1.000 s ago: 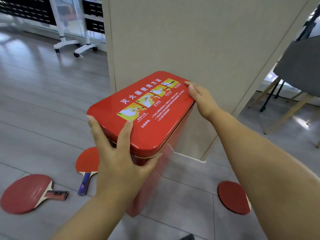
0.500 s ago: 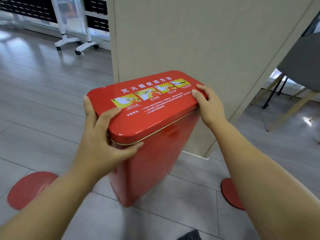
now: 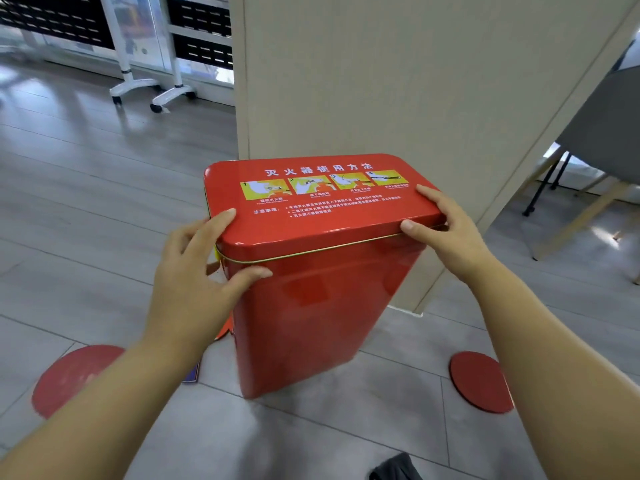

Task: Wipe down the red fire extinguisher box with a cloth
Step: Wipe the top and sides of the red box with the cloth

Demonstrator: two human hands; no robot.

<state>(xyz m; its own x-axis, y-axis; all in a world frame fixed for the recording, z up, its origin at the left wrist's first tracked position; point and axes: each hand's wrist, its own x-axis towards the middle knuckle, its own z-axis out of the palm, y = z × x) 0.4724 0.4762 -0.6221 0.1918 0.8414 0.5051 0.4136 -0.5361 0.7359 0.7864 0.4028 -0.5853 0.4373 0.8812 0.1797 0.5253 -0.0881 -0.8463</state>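
Beige partition point(image 3: 381, 81) stands just behind the red box point(image 3: 329, 306); open floor point(image 3: 104, 202) lies to its left; red paddles point(image 3: 479, 382) flank its base.

This looks like an office common room: grey plank floor point(image 3: 86, 188), a beige partition point(image 3: 381, 81), white wheeled stands point(image 3: 145, 86) far left, a grey chair point(image 3: 606, 126) right, red paddles point(image 3: 74, 375) lying on the floor.

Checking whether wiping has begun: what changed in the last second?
The red box was swung round so its long side and label face the person. The left hand and right hand shifted to grip opposite ends of its lid. No cloth is in view; the red paddle stayed on the floor.
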